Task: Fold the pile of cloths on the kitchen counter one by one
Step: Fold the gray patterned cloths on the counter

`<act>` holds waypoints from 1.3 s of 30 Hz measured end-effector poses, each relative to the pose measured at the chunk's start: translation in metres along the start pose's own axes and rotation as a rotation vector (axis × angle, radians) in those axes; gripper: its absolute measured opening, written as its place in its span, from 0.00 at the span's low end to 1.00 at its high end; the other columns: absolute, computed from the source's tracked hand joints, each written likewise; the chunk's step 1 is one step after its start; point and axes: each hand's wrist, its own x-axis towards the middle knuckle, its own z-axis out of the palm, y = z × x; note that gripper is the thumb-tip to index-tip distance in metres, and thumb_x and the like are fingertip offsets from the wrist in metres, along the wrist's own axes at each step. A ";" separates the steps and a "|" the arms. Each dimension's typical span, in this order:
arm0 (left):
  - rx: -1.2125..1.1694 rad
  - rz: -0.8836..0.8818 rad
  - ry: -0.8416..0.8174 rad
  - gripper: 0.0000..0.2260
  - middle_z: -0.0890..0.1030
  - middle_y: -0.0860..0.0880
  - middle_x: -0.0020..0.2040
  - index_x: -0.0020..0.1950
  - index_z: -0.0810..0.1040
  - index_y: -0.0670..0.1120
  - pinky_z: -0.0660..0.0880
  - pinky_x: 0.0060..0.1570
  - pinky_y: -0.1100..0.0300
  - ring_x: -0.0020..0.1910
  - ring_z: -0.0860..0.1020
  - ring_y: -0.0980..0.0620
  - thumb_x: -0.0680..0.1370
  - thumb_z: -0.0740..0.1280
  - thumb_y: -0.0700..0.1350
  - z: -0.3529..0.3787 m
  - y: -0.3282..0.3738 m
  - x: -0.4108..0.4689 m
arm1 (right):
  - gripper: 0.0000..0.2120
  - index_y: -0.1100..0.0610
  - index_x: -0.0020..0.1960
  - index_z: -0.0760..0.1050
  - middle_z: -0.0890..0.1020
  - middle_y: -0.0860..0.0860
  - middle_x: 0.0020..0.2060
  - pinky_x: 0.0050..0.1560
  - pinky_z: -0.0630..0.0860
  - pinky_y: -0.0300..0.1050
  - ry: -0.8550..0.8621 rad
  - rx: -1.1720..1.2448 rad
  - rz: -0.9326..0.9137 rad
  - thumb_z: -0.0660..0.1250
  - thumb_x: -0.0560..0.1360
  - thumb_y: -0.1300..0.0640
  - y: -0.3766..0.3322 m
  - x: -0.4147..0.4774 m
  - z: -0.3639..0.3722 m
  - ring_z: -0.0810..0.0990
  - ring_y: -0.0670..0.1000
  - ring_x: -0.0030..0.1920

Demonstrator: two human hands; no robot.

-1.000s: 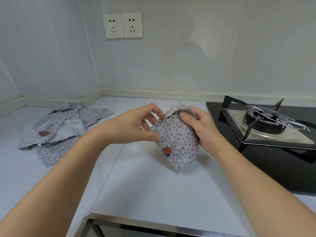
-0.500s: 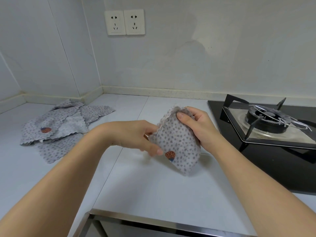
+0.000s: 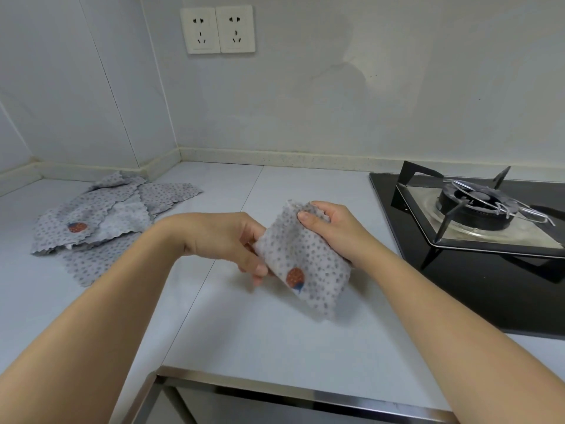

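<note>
Head view: folded cloth (image 3: 308, 264) above surface (image 3: 244, 325), pinched between left hand (image 3: 226, 240) and right hand (image 3: 330, 228); long axis slants down-right.

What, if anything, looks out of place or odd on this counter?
A wire rack lies askew across the gas burner, overhanging one side. The cloth pile is rumpled, as expected; the held cloth looks fine.
</note>
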 end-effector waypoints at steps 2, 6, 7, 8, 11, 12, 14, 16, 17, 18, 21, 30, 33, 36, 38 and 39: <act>-0.127 0.130 0.002 0.08 0.83 0.49 0.40 0.46 0.84 0.47 0.76 0.48 0.59 0.41 0.80 0.52 0.74 0.70 0.35 0.002 0.003 0.000 | 0.11 0.62 0.52 0.79 0.85 0.51 0.44 0.46 0.79 0.41 -0.034 -0.037 0.031 0.65 0.79 0.54 0.003 0.000 0.001 0.84 0.48 0.44; -0.215 0.297 0.281 0.10 0.79 0.58 0.35 0.40 0.86 0.56 0.73 0.43 0.66 0.36 0.76 0.59 0.72 0.71 0.40 0.007 0.010 0.008 | 0.13 0.69 0.48 0.76 0.80 0.50 0.32 0.35 0.73 0.35 -0.073 -0.041 0.073 0.63 0.80 0.58 0.003 -0.001 0.005 0.77 0.41 0.32; -0.215 0.343 0.386 0.07 0.78 0.59 0.36 0.40 0.86 0.56 0.73 0.44 0.65 0.37 0.76 0.59 0.72 0.74 0.43 0.008 0.010 0.011 | 0.14 0.72 0.50 0.75 0.78 0.56 0.32 0.34 0.71 0.34 -0.070 -0.038 0.087 0.63 0.80 0.59 0.004 0.000 0.006 0.75 0.41 0.30; -0.210 0.380 0.481 0.04 0.77 0.60 0.37 0.41 0.86 0.56 0.72 0.46 0.62 0.39 0.75 0.57 0.70 0.76 0.46 0.009 0.011 0.014 | 0.14 0.74 0.52 0.73 0.77 0.60 0.33 0.34 0.69 0.35 -0.071 -0.038 0.105 0.63 0.80 0.60 0.004 0.001 0.007 0.74 0.43 0.30; -0.227 0.429 0.659 0.07 0.75 0.54 0.40 0.42 0.85 0.50 0.71 0.47 0.43 0.41 0.72 0.41 0.67 0.74 0.52 0.013 0.014 0.020 | 0.10 0.67 0.47 0.77 0.77 0.49 0.27 0.32 0.70 0.36 -0.100 -0.021 0.164 0.62 0.81 0.60 0.005 0.004 0.006 0.74 0.44 0.27; -0.232 0.437 0.692 0.09 0.75 0.50 0.41 0.42 0.85 0.49 0.71 0.50 0.37 0.43 0.72 0.35 0.67 0.74 0.52 0.014 0.014 0.022 | 0.09 0.62 0.44 0.78 0.77 0.46 0.25 0.30 0.71 0.36 -0.102 -0.011 0.167 0.62 0.81 0.61 0.004 0.005 0.006 0.74 0.44 0.27; -0.202 0.436 0.721 0.11 0.78 0.44 0.42 0.43 0.84 0.47 0.70 0.56 0.34 0.48 0.74 0.31 0.69 0.72 0.53 0.015 0.014 0.022 | 0.11 0.58 0.41 0.76 0.77 0.45 0.24 0.29 0.72 0.35 -0.044 0.033 0.173 0.61 0.81 0.61 0.003 0.004 0.006 0.75 0.44 0.27; -0.121 0.400 0.752 0.13 0.81 0.46 0.45 0.43 0.84 0.46 0.72 0.59 0.42 0.51 0.77 0.38 0.70 0.71 0.55 0.013 0.011 0.020 | 0.12 0.59 0.41 0.77 0.80 0.47 0.29 0.33 0.75 0.38 0.034 0.085 0.151 0.62 0.81 0.56 0.003 0.003 0.005 0.78 0.45 0.31; -0.064 0.382 0.781 0.14 0.81 0.50 0.46 0.43 0.85 0.46 0.73 0.59 0.51 0.51 0.78 0.45 0.70 0.70 0.57 0.011 0.009 0.017 | 0.13 0.61 0.44 0.78 0.81 0.50 0.34 0.36 0.76 0.42 0.076 0.093 0.130 0.62 0.81 0.54 0.003 0.003 0.004 0.79 0.47 0.35; -0.006 0.368 0.814 0.15 0.81 0.54 0.47 0.43 0.84 0.47 0.73 0.58 0.57 0.51 0.79 0.51 0.70 0.69 0.58 0.007 0.006 0.014 | 0.15 0.64 0.46 0.78 0.81 0.53 0.38 0.40 0.78 0.46 0.127 0.088 0.110 0.62 0.81 0.53 0.003 0.003 0.002 0.79 0.50 0.39; 0.108 0.306 0.904 0.19 0.80 0.52 0.39 0.39 0.80 0.42 0.74 0.45 0.61 0.41 0.79 0.54 0.71 0.68 0.59 -0.004 0.002 0.006 | 0.13 0.66 0.50 0.79 0.82 0.56 0.44 0.43 0.81 0.45 0.280 0.127 0.057 0.61 0.82 0.57 -0.001 0.006 -0.007 0.80 0.50 0.43; 0.245 0.044 0.737 0.14 0.81 0.48 0.42 0.46 0.80 0.46 0.71 0.42 0.62 0.40 0.77 0.57 0.73 0.67 0.56 -0.028 0.018 -0.009 | 0.14 0.66 0.47 0.75 0.74 0.54 0.33 0.30 0.68 0.37 0.303 0.132 -0.027 0.61 0.81 0.54 -0.029 -0.003 -0.028 0.72 0.45 0.31; 0.400 -0.118 0.621 0.20 0.75 0.56 0.56 0.64 0.72 0.58 0.68 0.54 0.61 0.54 0.75 0.56 0.74 0.69 0.57 -0.024 0.014 -0.009 | 0.16 0.69 0.47 0.74 0.73 0.57 0.37 0.37 0.69 0.43 0.250 0.130 -0.060 0.62 0.80 0.54 -0.031 -0.008 -0.035 0.72 0.51 0.36; 0.432 -0.011 0.567 0.27 0.74 0.60 0.59 0.70 0.66 0.60 0.67 0.56 0.63 0.57 0.74 0.60 0.73 0.72 0.55 -0.001 0.010 0.009 | 0.12 0.61 0.43 0.76 0.78 0.55 0.40 0.42 0.71 0.47 0.201 0.119 -0.048 0.62 0.80 0.55 -0.031 -0.016 -0.034 0.76 0.52 0.41; 0.260 0.089 0.555 0.20 0.80 0.61 0.46 0.62 0.72 0.59 0.70 0.54 0.63 0.49 0.77 0.62 0.73 0.74 0.51 0.013 0.011 0.027 | 0.13 0.59 0.41 0.76 0.79 0.51 0.37 0.39 0.71 0.44 0.179 0.118 -0.047 0.62 0.80 0.54 -0.033 -0.018 -0.032 0.76 0.49 0.39; 0.178 0.103 0.543 0.14 0.78 0.60 0.37 0.56 0.76 0.56 0.71 0.48 0.63 0.40 0.76 0.60 0.73 0.74 0.50 0.017 0.015 0.033 | 0.15 0.62 0.42 0.76 0.78 0.53 0.37 0.39 0.71 0.45 0.185 0.105 -0.056 0.64 0.79 0.51 -0.037 -0.018 -0.031 0.76 0.50 0.39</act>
